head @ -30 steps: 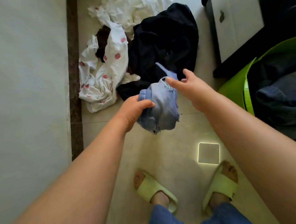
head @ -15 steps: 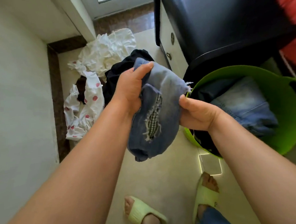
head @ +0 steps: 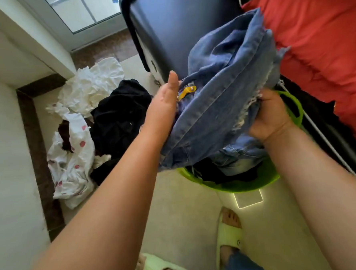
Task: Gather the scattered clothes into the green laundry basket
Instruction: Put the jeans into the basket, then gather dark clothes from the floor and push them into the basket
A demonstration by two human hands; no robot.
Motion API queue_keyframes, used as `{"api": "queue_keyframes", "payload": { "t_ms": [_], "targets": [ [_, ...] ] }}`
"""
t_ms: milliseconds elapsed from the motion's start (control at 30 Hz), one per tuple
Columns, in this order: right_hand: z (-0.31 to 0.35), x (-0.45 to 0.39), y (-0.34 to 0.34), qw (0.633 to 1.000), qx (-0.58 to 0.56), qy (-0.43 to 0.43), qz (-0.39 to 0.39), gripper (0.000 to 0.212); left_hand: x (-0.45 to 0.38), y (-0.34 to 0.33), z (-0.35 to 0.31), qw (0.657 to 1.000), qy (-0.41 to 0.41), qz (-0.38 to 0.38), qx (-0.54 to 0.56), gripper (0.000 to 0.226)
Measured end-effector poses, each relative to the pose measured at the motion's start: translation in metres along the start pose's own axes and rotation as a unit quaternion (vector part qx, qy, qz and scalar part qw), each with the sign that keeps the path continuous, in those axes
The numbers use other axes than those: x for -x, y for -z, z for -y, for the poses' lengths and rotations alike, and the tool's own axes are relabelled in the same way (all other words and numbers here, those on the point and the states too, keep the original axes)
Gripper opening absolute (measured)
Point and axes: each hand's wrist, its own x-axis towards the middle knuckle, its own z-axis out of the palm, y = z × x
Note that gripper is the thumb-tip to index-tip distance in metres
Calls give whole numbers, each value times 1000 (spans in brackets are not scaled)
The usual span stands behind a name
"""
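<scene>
A bundle of blue denim jeans (head: 225, 98) with a frayed edge hangs above the green laundry basket (head: 246, 183). My right hand (head: 270, 113) grips the frayed side of the jeans. Against the bundle's left side presses my left hand (head: 164, 103), its fingers straight. The basket holds more denim and dark clothes, mostly hidden under the jeans. On the floor to the left lie a black garment (head: 120, 119), a white cloth with pink dots (head: 72, 162) and a crumpled white cloth (head: 92, 83).
A dark cabinet (head: 179, 28) stands just behind the basket. A red bedspread (head: 322, 48) fills the right side. A white wall (head: 4, 145) runs along the left, with a glass door (head: 86, 11) at the back. My feet in pale green slippers (head: 228, 236) stand on the tiled floor.
Both hands carried the jeans to the right and over the basket. My left hand went from gripping the bundle to pressing it flat. The view swung right, showing the red bedspread.
</scene>
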Motion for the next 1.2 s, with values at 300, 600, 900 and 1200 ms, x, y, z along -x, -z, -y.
{"api": "queue_keyframes", "payload": {
  "t_ms": [300, 600, 900, 1200],
  "targets": [
    [30, -23, 79, 938, 106, -88, -318, 30, -8, -67, 36, 976, 63, 40, -204, 61],
    [-23, -1, 110, 668, 599, -131, -422, 76, 34, -112, 113, 845, 107, 155, -500, 70],
    [-48, -13, 111, 617, 701, -211, -288, 87, 4, -110, 139, 841, 144, 193, -484, 75],
    [-50, -29, 120, 573, 717, -291, -271, 81, -20, -111, 179, 847, 150, 256, -441, 80]
  ]
}}
